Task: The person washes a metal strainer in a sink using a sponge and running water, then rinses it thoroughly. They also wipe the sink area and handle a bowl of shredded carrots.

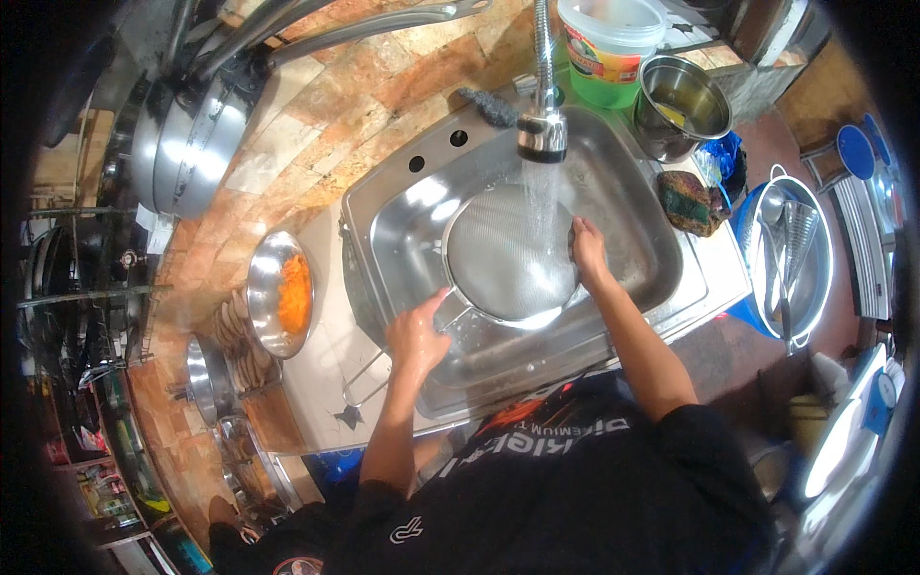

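A round fine-mesh strainer (508,254) is held over the steel sink (383,213), under water running from the faucet head (542,134). My left hand (419,335) is closed at the strainer's handle, its index finger reaching to the rim; the looped end of the wire handle (369,380) shows beside my left wrist. On the opposite side, my right hand (586,247) grips the strainer's rim. The mesh looks bare, with the stream striking its right half.
A steel bowl (259,292) of shredded orange food stands left of the sink. Behind the right corner are a clear-and-green bucket (613,77), a steel pot (652,134) and a scrub pad (692,199). A blue-and-white basin (817,268) with utensils lies further right. Pans (196,144) hang at upper left.
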### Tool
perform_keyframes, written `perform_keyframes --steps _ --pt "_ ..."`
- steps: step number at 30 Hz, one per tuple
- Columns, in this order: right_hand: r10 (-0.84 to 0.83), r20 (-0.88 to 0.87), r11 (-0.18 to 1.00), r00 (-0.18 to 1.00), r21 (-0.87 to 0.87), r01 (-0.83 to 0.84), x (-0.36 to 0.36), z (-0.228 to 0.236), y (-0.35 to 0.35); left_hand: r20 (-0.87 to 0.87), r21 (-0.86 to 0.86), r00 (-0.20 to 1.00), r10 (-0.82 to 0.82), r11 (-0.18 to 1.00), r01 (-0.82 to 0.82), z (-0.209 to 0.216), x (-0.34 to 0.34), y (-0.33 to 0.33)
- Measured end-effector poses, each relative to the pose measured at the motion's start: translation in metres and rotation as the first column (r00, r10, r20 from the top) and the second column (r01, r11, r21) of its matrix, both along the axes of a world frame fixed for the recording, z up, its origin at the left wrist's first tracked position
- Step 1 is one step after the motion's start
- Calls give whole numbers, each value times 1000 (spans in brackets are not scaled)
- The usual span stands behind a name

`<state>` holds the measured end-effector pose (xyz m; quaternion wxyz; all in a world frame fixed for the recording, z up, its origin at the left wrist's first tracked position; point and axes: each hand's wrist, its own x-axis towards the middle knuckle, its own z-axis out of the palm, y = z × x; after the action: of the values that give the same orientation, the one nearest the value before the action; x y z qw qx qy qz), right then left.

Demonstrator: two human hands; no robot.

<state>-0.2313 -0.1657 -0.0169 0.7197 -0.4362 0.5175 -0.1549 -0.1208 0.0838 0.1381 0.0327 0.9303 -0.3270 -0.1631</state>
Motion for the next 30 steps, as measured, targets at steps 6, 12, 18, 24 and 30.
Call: perform_keyframes --steps 6,12,18,24,30 --pt "30 -211 542 977 -818 -193 5 22 41 68 -71 998 10 997 -5 -2 -2 2" --pt "268 -372 189 889 -884 -427 5 89 71 39 -226 998 54 973 -44 -19 -2 9" --pt "362 91 624 928 -763 -168 0 42 12 -430 -366 892 141 876 -315 -44 14 57" --pt "-60 525 997 849 81 20 6 47 -23 -556 -454 827 80 804 -383 -57 3 22" --pt "-318 423 948 848 140 286 6 92 -7 -656 -320 741 146 835 -447 -58 -2 -20"
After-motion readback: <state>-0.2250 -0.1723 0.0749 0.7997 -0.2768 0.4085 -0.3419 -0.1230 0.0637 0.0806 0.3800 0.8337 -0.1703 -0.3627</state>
